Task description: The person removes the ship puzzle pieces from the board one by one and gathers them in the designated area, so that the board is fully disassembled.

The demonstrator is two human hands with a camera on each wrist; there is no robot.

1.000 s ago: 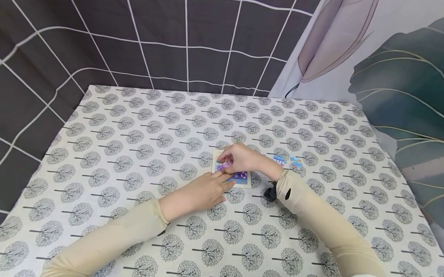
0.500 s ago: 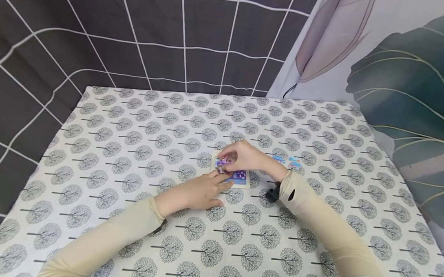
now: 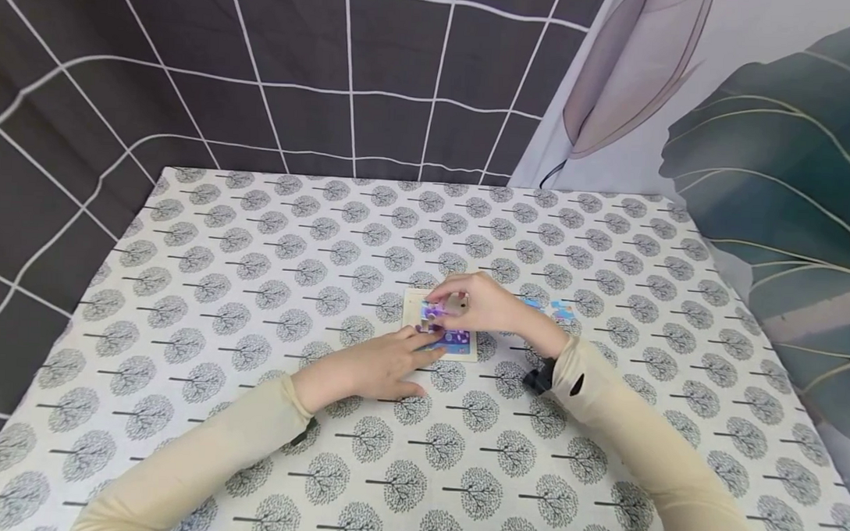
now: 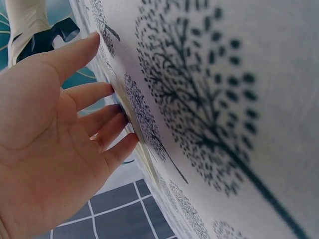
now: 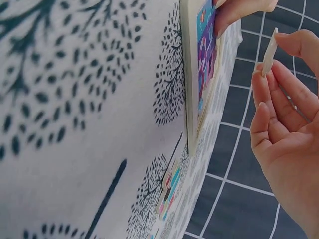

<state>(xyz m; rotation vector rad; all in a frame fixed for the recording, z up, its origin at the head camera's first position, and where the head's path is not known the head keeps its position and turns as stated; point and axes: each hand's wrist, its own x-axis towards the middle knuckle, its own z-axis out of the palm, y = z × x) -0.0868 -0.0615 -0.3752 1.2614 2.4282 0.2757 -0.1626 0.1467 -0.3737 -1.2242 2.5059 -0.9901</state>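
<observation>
A small puzzle tray (image 3: 410, 302) with a pale frame and a purple and blue picture lies mid-table. My left hand (image 3: 374, 365) comes in from the left. Its fingers stretch out over the tray's near-left part, and in the left wrist view the fingertips meet the tray's edge (image 4: 144, 155). Over the tray, my right hand (image 3: 492, 303) pinches a puzzle piece between thumb and fingertips. In the right wrist view this puzzle piece (image 5: 270, 54) stands edge-on, above the tray's picture (image 5: 205, 47). The right hand partly hides the tray from the head camera.
Loose puzzle pieces (image 3: 562, 310) lie on the table just right of the tray, partly behind the right wrist. A tree-print cloth (image 3: 292, 237) covers the table. Behind it hangs a dark curtain (image 3: 395, 124) with white grid lines.
My right hand has lifted the puzzle piece off the tray's left part and shifted slightly right with it. The left hand's thumb has spread a little; its fingers stay on the tray.
</observation>
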